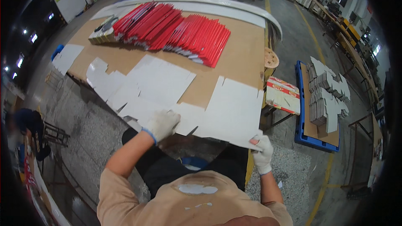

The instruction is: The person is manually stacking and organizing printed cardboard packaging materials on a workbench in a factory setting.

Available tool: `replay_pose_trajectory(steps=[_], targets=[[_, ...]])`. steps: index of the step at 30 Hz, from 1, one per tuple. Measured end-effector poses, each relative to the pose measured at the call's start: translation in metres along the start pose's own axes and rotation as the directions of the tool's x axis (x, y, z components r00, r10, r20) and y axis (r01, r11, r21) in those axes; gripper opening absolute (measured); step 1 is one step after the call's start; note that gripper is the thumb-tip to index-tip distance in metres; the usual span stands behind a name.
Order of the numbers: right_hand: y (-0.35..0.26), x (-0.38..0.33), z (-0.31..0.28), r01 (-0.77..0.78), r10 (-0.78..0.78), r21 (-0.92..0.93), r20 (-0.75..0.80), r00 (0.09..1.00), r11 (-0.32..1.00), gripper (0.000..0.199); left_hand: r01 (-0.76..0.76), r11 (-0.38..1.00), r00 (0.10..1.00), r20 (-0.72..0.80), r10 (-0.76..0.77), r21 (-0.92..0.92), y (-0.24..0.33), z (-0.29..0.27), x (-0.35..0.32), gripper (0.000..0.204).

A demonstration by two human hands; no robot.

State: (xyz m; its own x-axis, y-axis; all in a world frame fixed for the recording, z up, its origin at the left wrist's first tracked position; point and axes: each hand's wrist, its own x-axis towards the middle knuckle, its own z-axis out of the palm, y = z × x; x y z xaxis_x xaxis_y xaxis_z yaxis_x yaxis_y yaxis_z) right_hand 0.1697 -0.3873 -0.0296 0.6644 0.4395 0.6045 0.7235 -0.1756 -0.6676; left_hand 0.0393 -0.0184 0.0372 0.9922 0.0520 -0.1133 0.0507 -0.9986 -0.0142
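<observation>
A white die-cut cardboard sheet (228, 109) with slots and flaps lies along the near side of the table, its near edge reaching past the tabletop. My left hand (162, 124), in a white knit glove, rests at the sheet's near edge with fingers curled against it. At the near right corner, my right hand (263, 150), gloved too, pinches the sheet between thumb and fingers. More white cut cardboard (144, 83) lies flat to the left, overlapping. Farther back, a fanned row of red folded pieces (197, 37) leans across the brown tabletop (247, 46).
A red-and-white carton (283, 94) sits on a stand right of the table. Beyond it, a blue pallet (299, 121) bears stacked cut cardboard (322, 96). A long white strip (234, 3) borders the table's far side. Another person (31, 129) is at far left.
</observation>
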Motion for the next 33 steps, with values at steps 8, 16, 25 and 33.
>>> replay_pose_trajectory(steps=[8, 16, 25, 33], targets=[[0.047, 0.003, -0.022, 0.122, 0.021, -0.406, 0.331, 0.943, 0.906, 0.032, 0.173, 0.94, 0.975, 0.187, -0.12, -0.295, -0.003, 0.027, 0.085, 0.023], [0.019, 0.06, 0.015, -0.421, 0.476, -0.502, -0.021, 0.879, 0.756, 0.077, -0.067, 0.875, 0.996, -0.083, 0.031, -0.479, 0.072, 0.064, 0.081, 0.026], [0.02, 0.05, 0.036, -0.169, 0.388, -0.823, 0.066, 0.919, 0.542, 0.076, -0.399, 0.852, 0.724, -0.687, 0.065, -0.339, 0.088, 0.091, 0.079, 0.031], [0.039, 0.046, 0.0, -0.388, 0.617, 0.55, -0.324, 0.717, 0.739, 0.064, -0.299, 0.818, 0.784, -0.615, -0.083, -0.491, 0.075, 0.102, 0.072, 0.029]])
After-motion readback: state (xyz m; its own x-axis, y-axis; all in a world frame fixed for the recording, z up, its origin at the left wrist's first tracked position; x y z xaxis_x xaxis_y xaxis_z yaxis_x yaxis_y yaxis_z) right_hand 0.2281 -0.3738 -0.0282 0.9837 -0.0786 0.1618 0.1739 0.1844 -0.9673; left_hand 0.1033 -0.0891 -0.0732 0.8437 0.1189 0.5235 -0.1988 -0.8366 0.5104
